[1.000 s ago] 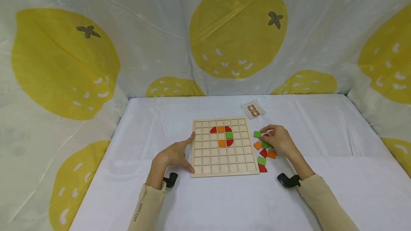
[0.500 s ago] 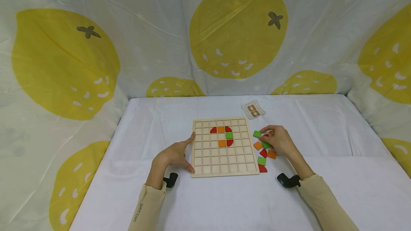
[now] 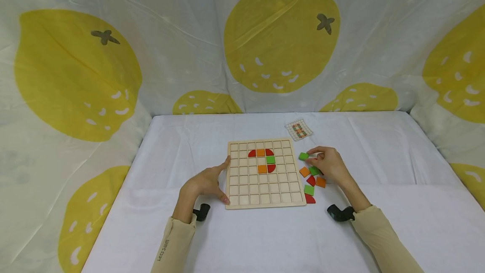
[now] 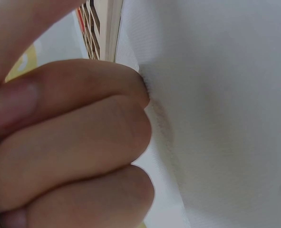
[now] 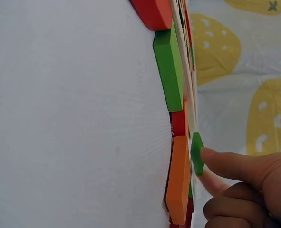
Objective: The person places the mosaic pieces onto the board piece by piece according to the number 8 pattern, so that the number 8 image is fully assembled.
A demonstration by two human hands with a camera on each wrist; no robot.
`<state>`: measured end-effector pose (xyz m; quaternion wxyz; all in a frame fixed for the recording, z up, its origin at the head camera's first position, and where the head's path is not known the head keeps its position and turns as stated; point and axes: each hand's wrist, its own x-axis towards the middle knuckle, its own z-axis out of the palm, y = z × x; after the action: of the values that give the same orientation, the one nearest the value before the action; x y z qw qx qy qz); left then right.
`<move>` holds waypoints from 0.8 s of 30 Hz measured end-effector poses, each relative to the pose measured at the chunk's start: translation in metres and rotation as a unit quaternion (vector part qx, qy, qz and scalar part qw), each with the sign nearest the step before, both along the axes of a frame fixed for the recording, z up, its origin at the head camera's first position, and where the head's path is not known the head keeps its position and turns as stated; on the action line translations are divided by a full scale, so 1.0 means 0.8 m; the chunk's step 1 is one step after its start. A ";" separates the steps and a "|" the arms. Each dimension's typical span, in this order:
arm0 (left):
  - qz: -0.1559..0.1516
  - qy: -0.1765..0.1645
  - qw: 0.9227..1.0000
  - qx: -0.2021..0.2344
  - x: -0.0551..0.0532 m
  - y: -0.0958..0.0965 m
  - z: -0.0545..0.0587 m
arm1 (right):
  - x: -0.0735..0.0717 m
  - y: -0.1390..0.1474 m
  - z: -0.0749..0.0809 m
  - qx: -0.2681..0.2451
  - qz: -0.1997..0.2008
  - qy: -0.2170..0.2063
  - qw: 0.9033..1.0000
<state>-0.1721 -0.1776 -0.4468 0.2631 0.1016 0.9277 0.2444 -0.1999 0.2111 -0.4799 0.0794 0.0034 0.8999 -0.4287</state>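
Observation:
A wooden grid board [image 3: 250,188] lies on the white-covered table, with red, orange and green tiles set in some of its squares. My left hand [image 3: 204,181] touches the board's left edge with thumb and forefinger spread apart; its other fingers [image 4: 78,137] are folded in the left wrist view. To the right of the board, my right hand [image 3: 329,164] pinches a green square tile [image 5: 196,153] between thumb and forefinger, slightly above the table. Under and beside this hand lie loose tiles: another green square [image 3: 314,171], orange squares [image 3: 320,182] and red quarter-rounds [image 3: 311,180].
Behind the board's upper right corner lies a pattern card [image 3: 299,130] showing a coloured grid design. A further green square [image 3: 309,190] and a red quarter-round [image 3: 310,199] lie by the board's right edge. A lemon-print curtain [image 3: 189,54] rises behind the table.
My right hand has lifted the green square tile slightly from where it lay. The left hand and the board have not moved.

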 end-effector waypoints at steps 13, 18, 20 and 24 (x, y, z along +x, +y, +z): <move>0.008 -0.005 1.000 -0.001 -0.001 -0.001 0.000 | -0.003 -0.025 0.011 -0.045 0.051 0.007 0.998; 0.006 -0.004 1.000 0.001 -0.001 -0.001 0.000 | -0.004 -0.054 0.020 -0.067 0.090 0.006 0.994; 0.005 -0.005 1.000 0.002 0.000 -0.001 0.000 | -0.005 -0.065 0.021 -0.074 0.101 0.000 0.992; 0.004 -0.004 1.000 -0.001 -0.001 0.000 -0.001 | -0.008 -0.085 0.022 -0.087 0.119 -0.003 0.989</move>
<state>-0.1726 -0.1774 -0.4478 0.2659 0.0965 0.9274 0.2448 -0.2067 0.1432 -0.4622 0.1321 -0.1093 0.8531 -0.4927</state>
